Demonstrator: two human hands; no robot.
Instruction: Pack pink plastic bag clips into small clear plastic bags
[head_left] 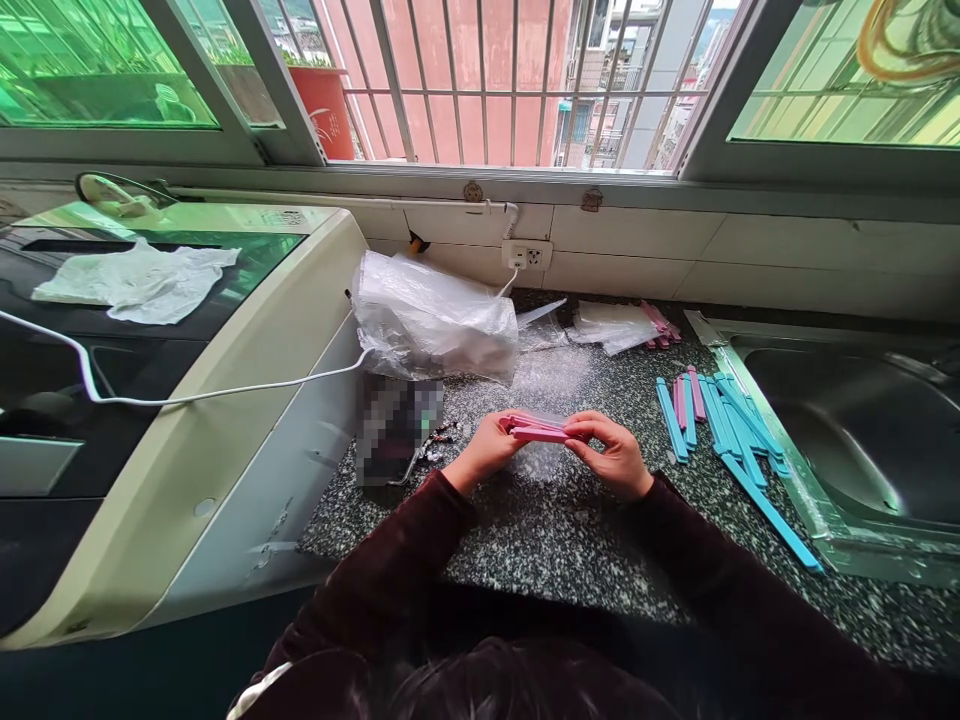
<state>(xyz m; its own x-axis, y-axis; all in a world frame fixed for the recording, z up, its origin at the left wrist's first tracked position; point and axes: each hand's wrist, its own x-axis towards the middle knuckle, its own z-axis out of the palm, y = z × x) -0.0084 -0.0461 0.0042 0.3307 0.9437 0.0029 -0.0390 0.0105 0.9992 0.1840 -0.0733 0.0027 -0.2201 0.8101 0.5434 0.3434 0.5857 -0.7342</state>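
Observation:
Several pink bag clips [541,435], long and flat, lie together between my hands above the counter, with a strip of clear plastic along their top. My left hand [489,446] pinches their left end. At the right end, the thumb and fingers of my right hand [613,457] are closed on the same bundle. To the right, a loose pile of blue bag clips [735,425] spreads beside the sink, and a few pink clips [688,398] lie among them. Farther back, flat clear plastic bags [611,325] rest against another small heap of pink clips [660,328].
A large crumpled plastic bag [435,315] stands at the back, below a wall socket [526,255]. Left of my hands lies a blurred dark phone-like object [390,435]. A white cable [225,388] crosses the washing machine [247,400]. A steel sink [847,420] bounds the right side.

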